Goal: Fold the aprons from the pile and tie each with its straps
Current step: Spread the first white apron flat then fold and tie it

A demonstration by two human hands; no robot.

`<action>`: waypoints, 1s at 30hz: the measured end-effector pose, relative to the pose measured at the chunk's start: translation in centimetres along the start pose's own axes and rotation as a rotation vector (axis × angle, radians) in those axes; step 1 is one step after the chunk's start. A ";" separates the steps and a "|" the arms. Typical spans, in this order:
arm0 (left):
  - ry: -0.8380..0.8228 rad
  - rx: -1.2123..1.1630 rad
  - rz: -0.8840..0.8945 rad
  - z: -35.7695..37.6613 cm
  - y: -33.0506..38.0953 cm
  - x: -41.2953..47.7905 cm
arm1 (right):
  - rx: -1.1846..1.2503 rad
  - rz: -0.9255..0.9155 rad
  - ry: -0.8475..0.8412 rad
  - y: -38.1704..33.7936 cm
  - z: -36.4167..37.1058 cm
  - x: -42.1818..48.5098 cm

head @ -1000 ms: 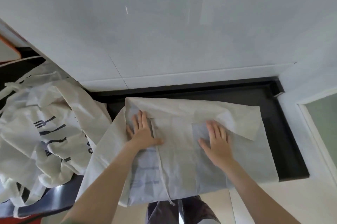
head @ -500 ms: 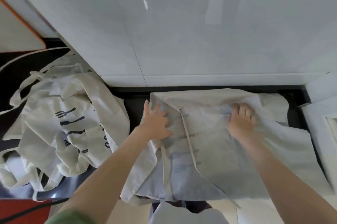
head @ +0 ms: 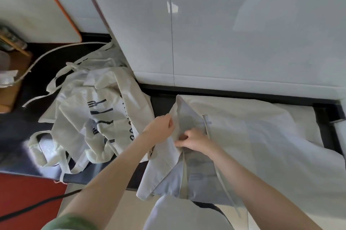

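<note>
A cream apron (head: 262, 136) lies spread face down on the black countertop (head: 161, 102), its faint cutlery print showing through. My left hand (head: 159, 129) pinches the apron's raised left edge. Just to its right, my right hand (head: 194, 139) grips a fold of the same cloth beside a strap (head: 206, 126). Another strap (head: 226, 190) trails off the counter's front edge. A pile of crumpled aprons (head: 93, 115) with dark fork and knife prints lies to the left, straps looping out around it.
A white tiled wall (head: 224, 33) runs behind the counter. A white board with an orange rim (head: 37, 4) leans at the back left, above a wooden board (head: 11, 79). A red surface (head: 24, 196) and a dark cable (head: 37, 203) are at lower left.
My right hand has crossed from the apron's right half to its left side and now grips cloth next to my left hand. My left hand went from lying flat to pinching the edge.
</note>
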State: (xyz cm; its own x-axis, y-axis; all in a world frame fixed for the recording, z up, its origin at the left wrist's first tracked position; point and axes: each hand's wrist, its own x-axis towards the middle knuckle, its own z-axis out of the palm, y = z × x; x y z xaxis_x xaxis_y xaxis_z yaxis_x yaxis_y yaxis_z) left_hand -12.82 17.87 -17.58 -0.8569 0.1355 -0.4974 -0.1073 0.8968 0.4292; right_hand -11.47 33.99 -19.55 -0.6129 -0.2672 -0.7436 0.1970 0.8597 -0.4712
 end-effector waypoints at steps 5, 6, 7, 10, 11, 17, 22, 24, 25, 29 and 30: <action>-0.176 -0.123 0.009 -0.1 -1.1 -1.7 | 0.241 0.037 0.022 -1.1 0.4 -0.2; -0.223 -0.155 0.007 -0.1 -1.4 -1.9 | 0.312 0.036 0.042 -1.4 0.2 -0.5; -0.270 -0.205 -0.004 0.0 -1.7 -1.9 | 0.377 0.045 0.065 -1.6 -0.2 -0.5; -0.347 -0.384 -0.021 -0.3 -1.8 -2.8 | 0.536 0.053 0.117 -3.3 -0.9 -1.1; -0.355 -0.412 -0.024 -0.4 -1.6 -3.0 | 0.604 0.041 0.109 -3.8 -1.2 -1.2; -0.091 -0.641 -0.085 -1.9 -1.4 -4.0 | 0.970 -0.219 -0.189 -6.0 -3.5 -2.9; -0.066 -0.680 -0.129 -3.6 -2.0 -4.9 | 0.928 -0.353 -0.192 -7.4 -4.0 -3.3; 0.004 -0.478 -0.212 -4.0 -2.7 -5.0 | 0.999 -0.410 -0.146 -8.1 -4.1 -3.2; 0.044 -0.365 -0.232 -4.1 -3.2 -4.9 | 1.073 -0.438 -0.137 -8.3 -4.3 -3.2; 0.175 -0.262 -0.306 -4.5 -6.0 -5.0 | 1.287 -0.509 -0.203 -9.7 -5.5 -3.6; 0.188 -0.272 -0.315 -4.6 -6.4 -5.2 | 1.228 -0.502 -0.193 -10.3 -5.6 -3.6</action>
State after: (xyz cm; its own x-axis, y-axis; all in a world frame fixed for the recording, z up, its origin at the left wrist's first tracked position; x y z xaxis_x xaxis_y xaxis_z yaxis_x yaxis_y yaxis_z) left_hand -10.04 9.44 -14.30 -0.8353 -0.2275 -0.5005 -0.4843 0.7352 0.4742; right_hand -15.52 28.56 -9.35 -0.7239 -0.5808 -0.3724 0.6013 -0.2665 -0.7533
